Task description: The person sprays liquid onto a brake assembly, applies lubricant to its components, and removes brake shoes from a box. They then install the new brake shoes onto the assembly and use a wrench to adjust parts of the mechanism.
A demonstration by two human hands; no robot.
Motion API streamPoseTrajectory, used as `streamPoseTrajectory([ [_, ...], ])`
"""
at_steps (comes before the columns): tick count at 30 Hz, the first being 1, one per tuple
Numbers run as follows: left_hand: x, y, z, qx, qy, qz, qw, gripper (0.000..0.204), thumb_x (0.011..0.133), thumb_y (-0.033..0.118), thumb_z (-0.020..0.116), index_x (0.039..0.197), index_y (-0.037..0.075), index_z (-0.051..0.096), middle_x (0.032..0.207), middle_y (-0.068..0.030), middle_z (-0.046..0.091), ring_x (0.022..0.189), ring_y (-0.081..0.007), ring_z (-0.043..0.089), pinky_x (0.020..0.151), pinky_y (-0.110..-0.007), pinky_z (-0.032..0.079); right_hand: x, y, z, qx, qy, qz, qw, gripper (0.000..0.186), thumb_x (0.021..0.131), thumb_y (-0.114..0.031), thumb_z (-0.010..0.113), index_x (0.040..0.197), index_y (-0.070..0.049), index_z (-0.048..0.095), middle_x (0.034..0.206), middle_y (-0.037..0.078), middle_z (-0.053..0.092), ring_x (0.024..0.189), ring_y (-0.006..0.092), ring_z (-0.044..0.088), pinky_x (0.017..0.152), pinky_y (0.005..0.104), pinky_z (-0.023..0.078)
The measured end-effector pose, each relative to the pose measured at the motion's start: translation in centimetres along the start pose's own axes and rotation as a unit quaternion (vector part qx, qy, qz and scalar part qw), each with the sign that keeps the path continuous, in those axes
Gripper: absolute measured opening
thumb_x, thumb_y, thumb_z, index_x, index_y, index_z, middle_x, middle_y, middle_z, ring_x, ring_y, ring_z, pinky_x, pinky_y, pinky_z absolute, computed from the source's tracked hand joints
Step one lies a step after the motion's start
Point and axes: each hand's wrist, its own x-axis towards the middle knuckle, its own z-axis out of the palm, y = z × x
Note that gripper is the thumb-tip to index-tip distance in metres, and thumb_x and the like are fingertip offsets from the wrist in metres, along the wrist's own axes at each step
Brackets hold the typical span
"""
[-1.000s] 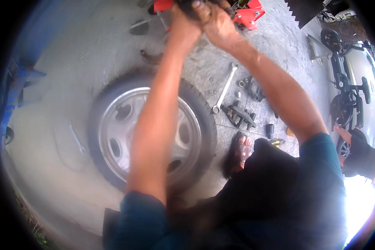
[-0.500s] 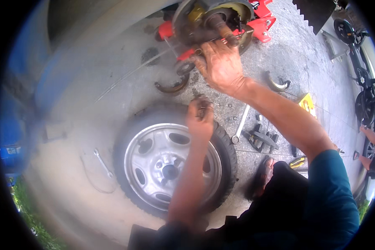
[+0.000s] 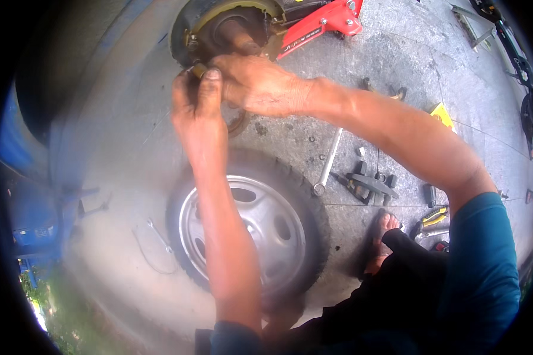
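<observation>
A drum brake assembly (image 3: 186, 26) with a rusty, protruding axle spindle (image 3: 238, 36) fills the top of the view. At its lower edge my left hand (image 3: 202, 112) pinches a small brass-coloured piece (image 3: 199, 70) between thumb and fingers. My right hand (image 3: 259, 89) is closed right beside it, below the spindle, its fingertips hidden against the assembly, so what they grip cannot be made out. Just beneath the hands, partly covered by them, a curved brake shoe (image 3: 238, 124) lies on the floor.
A wheel with tyre (image 3: 314, 228) lies flat under my left forearm. Right of it are a long wrench (image 3: 330, 161), a dark metal puller-like tool (image 3: 370, 184) and yellow-handled pliers (image 3: 435, 216). A red floor jack (image 3: 320, 26) stands by the brake; a smaller wrench (image 3: 159, 235) lies left.
My left hand has risen from over the wheel to the brake assembly, beside my right hand. The view has shifted, and my right hand has closed at the assembly's lower edge.
</observation>
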Motion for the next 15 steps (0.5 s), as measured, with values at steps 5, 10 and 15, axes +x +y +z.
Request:
streamPoseTrajectory([
  [5,0.1,-0.9,1.3,0.037,0.042,0.039,0.998,0.026,0.091,0.018,0.064,0.104,-0.004,0.06,0.099,-0.0123,0.064,0.091,-0.0188,0.058,0.084,-0.031,0.045,-3.8,2.7,1.6,-0.08,0.15,-0.157,0.973,0.034,0.093,-0.024,0.052,0.116,0.001,0.052,0.107,0.021,0.057,0.099,0.0356,0.057,0.082,0.0431,0.047],
  [10,0.0,-1.0,2.1,0.05,0.056,0.137,0.988,0.026,0.092,0.011,0.061,0.111,-0.004,0.053,0.096,-0.012,0.062,0.092,-0.0178,0.057,0.086,-0.031,0.045,-7.2,4.7,0.6,0.185,0.31,0.156,0.919,0.04,0.096,-0.034,0.049,0.117,0.0,0.052,0.11,0.014,0.06,0.098,0.0267,0.059,0.083,0.037,0.048],
  [15,-1.1,1.0,5.2,0.087,0.083,0.197,0.973,0.028,0.091,0.011,0.063,0.111,-0.004,0.05,0.092,-0.0111,0.063,0.084,-0.0201,0.06,0.08,-0.032,0.048,-0.7,8.3,-3.4,0.45,0.398,0.247,0.76,0.06,0.098,-0.053,0.036,0.117,-0.001,0.058,0.109,0.015,0.065,0.103,0.0277,0.061,0.09,0.0398,0.049],
])
